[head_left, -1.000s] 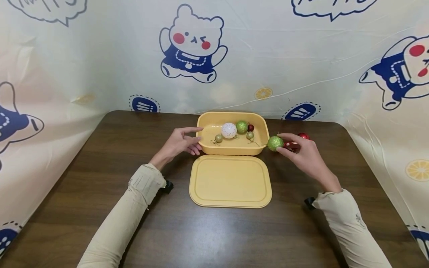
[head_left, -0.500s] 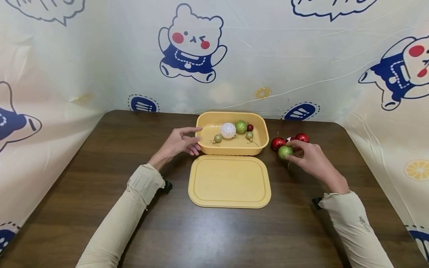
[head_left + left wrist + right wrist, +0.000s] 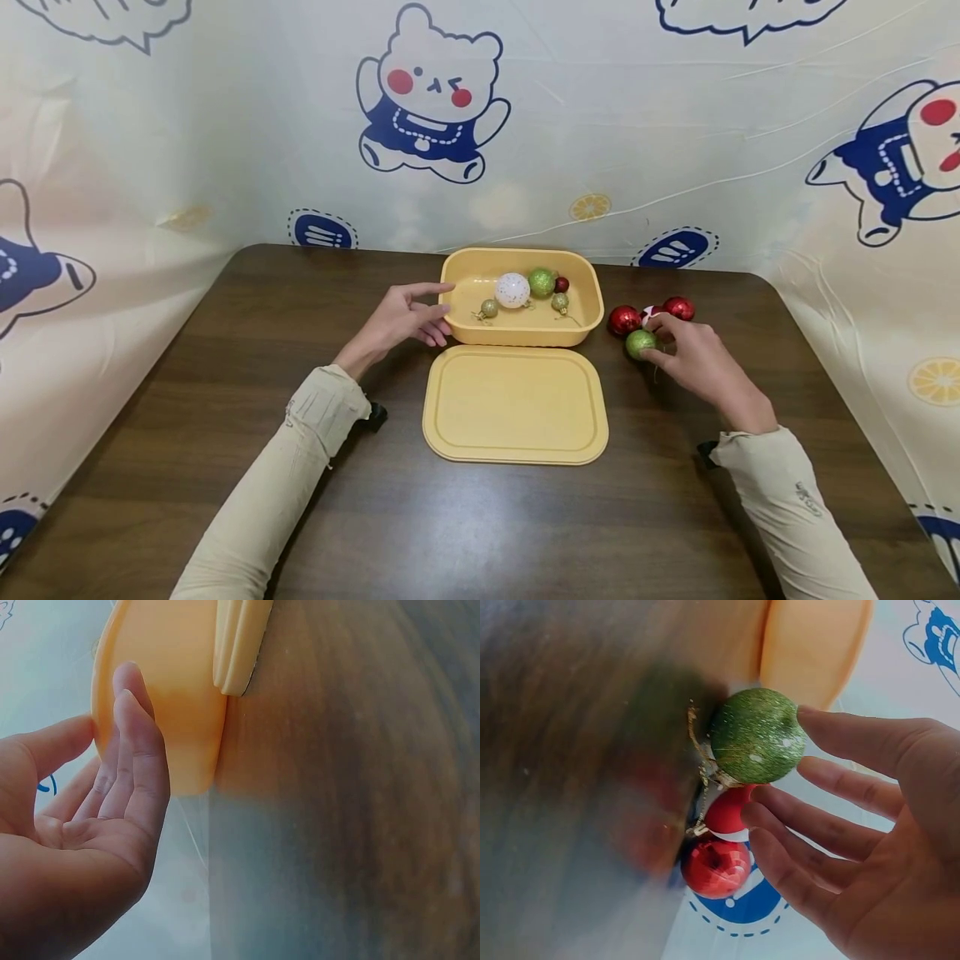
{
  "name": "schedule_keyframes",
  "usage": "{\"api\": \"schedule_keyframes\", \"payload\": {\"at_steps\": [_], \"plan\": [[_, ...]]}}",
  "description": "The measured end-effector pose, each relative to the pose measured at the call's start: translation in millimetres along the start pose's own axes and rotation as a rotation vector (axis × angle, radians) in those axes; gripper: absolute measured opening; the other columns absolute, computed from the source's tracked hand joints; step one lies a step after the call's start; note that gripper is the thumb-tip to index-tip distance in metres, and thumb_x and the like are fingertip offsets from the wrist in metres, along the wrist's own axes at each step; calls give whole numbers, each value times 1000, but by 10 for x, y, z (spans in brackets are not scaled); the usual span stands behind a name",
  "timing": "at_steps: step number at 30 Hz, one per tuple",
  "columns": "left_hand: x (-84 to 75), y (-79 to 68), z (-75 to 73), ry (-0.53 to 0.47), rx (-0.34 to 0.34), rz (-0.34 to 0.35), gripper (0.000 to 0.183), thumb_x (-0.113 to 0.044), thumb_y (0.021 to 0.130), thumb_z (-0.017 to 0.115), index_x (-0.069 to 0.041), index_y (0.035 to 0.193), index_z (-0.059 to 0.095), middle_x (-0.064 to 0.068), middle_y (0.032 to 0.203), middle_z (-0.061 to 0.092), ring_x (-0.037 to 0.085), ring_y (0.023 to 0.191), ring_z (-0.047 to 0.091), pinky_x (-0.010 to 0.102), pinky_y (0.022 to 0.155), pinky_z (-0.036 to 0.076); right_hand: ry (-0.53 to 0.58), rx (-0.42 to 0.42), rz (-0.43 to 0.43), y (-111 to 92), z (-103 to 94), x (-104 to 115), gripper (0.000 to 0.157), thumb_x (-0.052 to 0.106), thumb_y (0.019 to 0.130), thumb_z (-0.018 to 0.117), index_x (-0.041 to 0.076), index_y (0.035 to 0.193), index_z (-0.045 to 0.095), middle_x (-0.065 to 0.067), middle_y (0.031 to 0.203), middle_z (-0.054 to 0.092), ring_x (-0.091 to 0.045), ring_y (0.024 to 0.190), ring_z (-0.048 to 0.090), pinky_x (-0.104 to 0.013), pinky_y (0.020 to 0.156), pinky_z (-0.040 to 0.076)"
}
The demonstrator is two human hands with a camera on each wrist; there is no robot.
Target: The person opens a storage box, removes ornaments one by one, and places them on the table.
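My left hand (image 3: 414,317) rests its fairly straight fingers and thumb against the left end of a yellow plastic box (image 3: 517,336). My right hand (image 3: 696,354) is at a glittery green Christmas bauble (image 3: 640,343) right of the box; in the right wrist view, thumb and index fingertips are at its near side, fingers loosely spread. A gold cord hangs from this bauble (image 3: 754,739). Just behind it lie a shiny red bauble (image 3: 623,320), another red bauble (image 3: 678,307) and a red-and-white ornament (image 3: 651,314), partly hidden by the hand.
Inside the box lie a white speckled bauble (image 3: 512,290), a green bauble (image 3: 542,282), a small dark red one (image 3: 561,285) and small gold ones (image 3: 560,302). The yellow lid (image 3: 516,406) lies flat in front, on the brown table (image 3: 480,533). A printed cloth (image 3: 600,108) hangs behind.
My right hand has carried the green bauble from the box's right end rightward and toward me, beside the red ornaments; its grip has loosened. The left hand has stayed at the box.
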State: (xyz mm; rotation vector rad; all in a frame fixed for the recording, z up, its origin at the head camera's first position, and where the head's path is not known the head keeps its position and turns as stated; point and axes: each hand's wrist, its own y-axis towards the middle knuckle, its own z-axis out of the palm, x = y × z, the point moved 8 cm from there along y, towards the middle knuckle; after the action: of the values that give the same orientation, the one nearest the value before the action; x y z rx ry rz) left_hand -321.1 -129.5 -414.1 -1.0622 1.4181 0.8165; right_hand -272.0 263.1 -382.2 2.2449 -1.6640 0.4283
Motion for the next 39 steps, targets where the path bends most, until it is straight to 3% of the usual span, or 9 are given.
{"api": "schedule_keyframes", "payload": {"at_steps": [10,19,30,39], "plan": [[9,-5,-19,-5,-1,-3,51,-16,99,65,-4,146,49,38,94,66,25,63,71,34,61,61,-17,-61,-43,-29,-161,131,34,14,89,75,-3,117,65,-25,109,69,-39,99,67,-58,86,54],[30,-17,-9,-18,-10,1,50,-15,99,64,-4,146,49,27,86,71,25,63,71,33,60,61,-18,-91,-88,82,-260,387,30,12,90,74,1,117,66,-21,110,68,-35,95,63,-53,83,56],[61,-19,-7,-4,-14,-3,50,-16,99,64,-5,145,50,25,86,71,26,64,71,34,61,61,17,-72,-154,324,-157,767,33,12,90,74,0,120,66,-18,117,67,-33,105,62,-52,94,53],[-4,-12,13,-1,2,7,49,-14,99,64,-4,145,50,33,90,68,26,64,71,37,63,62,75,-49,-199,547,-10,1037,33,12,92,71,-1,122,65,-19,119,65,-35,107,61,-52,91,53]]}}
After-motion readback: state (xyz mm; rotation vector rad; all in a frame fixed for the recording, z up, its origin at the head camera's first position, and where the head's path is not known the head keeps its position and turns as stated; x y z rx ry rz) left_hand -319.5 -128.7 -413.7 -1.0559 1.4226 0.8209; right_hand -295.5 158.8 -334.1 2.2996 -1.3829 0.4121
